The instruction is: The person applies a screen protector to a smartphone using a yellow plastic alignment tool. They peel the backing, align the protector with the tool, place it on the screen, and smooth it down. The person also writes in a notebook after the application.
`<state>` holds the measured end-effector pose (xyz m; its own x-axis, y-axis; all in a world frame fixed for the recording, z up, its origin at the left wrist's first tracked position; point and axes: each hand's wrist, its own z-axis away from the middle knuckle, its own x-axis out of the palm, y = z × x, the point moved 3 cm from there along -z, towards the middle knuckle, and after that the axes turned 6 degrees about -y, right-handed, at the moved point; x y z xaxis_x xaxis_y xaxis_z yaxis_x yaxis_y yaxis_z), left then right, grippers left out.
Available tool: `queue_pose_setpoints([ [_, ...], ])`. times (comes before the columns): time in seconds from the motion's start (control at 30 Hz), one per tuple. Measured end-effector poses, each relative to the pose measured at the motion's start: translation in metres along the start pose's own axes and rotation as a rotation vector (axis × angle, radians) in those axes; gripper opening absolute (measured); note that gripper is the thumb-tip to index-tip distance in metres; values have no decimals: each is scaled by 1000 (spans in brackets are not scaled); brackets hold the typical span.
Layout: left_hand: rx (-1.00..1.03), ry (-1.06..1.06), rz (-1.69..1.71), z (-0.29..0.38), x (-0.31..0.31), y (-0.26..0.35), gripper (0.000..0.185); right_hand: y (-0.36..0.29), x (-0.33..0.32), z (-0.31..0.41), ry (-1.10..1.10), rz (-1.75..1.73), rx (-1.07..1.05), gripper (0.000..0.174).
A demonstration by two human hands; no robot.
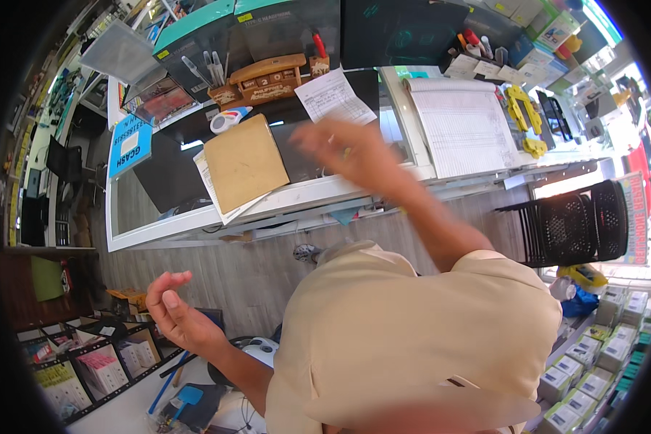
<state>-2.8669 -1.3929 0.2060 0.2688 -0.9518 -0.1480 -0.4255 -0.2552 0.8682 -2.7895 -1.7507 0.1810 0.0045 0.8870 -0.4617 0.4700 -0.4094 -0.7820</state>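
My right hand (352, 154), blurred, is over the glass counter with its fingers pointing left; I cannot tell whether it holds anything. Just beyond it lies a creased, handwritten paper slip (333, 97). A brown cardboard folder or envelope (246, 163) rests on white papers (211, 190) to the left, near the counter's front edge. Behind the folder sits a white correction tape dispenser (229, 119). An open ruled notebook (461, 127) lies further right. My left hand (182, 317) hangs over the floor at the lower left, empty, with its fingers curled and apart.
A wooden calendar block with pen holders (266, 81) stands behind the slip, before boxed headphones (293, 32). Yellow plastic pieces (522, 111) lie right of the notebook. Stacked black chairs (580, 228) stand at the right. Shelving with partitions (97, 363) is at the lower left.
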Motion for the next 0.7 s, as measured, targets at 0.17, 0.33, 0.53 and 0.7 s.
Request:
queue_pose_setpoints([
  [0.17, -55, -100, -18, 4, 9, -19, 31, 101, -197, 5, 201, 968, 531, 27],
  [0.33, -64, -318, 216, 20, 72, -14, 32, 140, -242, 0, -250, 1288, 612, 22],
  [0.53, 39, -521, 317, 41, 140, 31, 39, 156, -248, -22, -628, 1446, 328, 20],
  [0.7, 15, -624, 372, 50, 207, 55, 34, 146, -245, -27, -605, 1332, 339, 26],
])
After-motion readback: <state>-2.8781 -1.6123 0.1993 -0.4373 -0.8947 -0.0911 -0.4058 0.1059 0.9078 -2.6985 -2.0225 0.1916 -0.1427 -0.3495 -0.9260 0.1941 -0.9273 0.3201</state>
